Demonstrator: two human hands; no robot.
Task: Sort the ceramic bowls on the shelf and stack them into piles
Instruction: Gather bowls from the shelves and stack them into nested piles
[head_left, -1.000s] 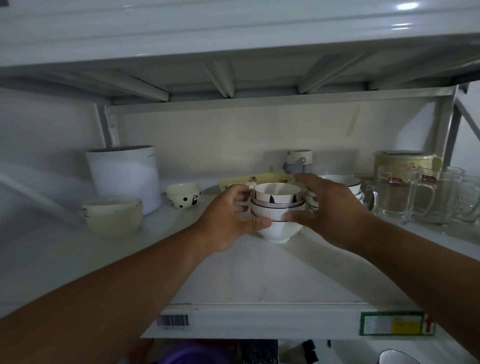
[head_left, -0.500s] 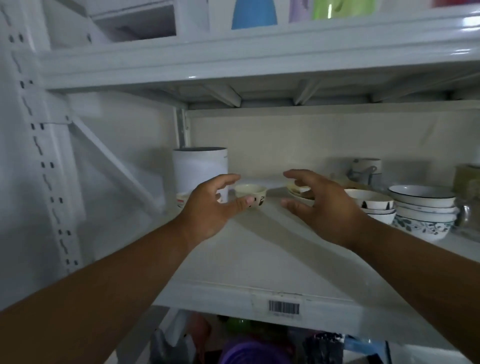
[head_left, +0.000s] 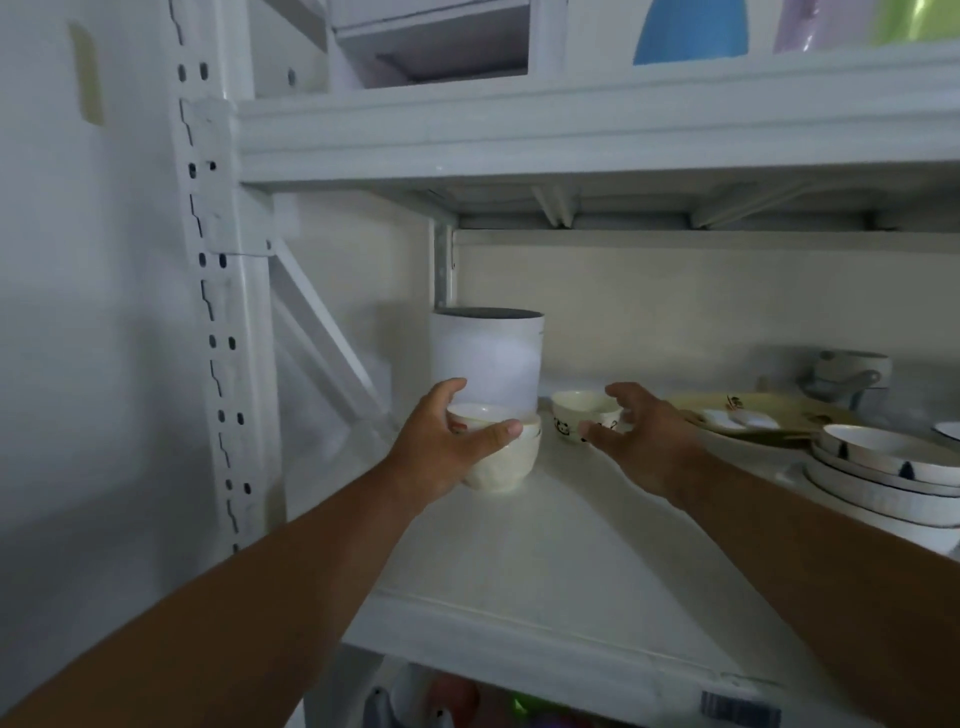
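A short stack of cream ceramic bowls (head_left: 501, 457) sits between the left hand's (head_left: 447, 452) curled thumb and fingers, clamped at the rim. The right hand's (head_left: 647, 439) spread fingers bracket a small panda-print cream bowl (head_left: 576, 415) — bare white shelf board (head_left: 545, 561) lies open nearer its front edge.

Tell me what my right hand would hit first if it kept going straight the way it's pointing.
Most likely the small cream bowl with black markings: your right hand is open, with fingers already on either side of it. Whether they touch it isn't clear.
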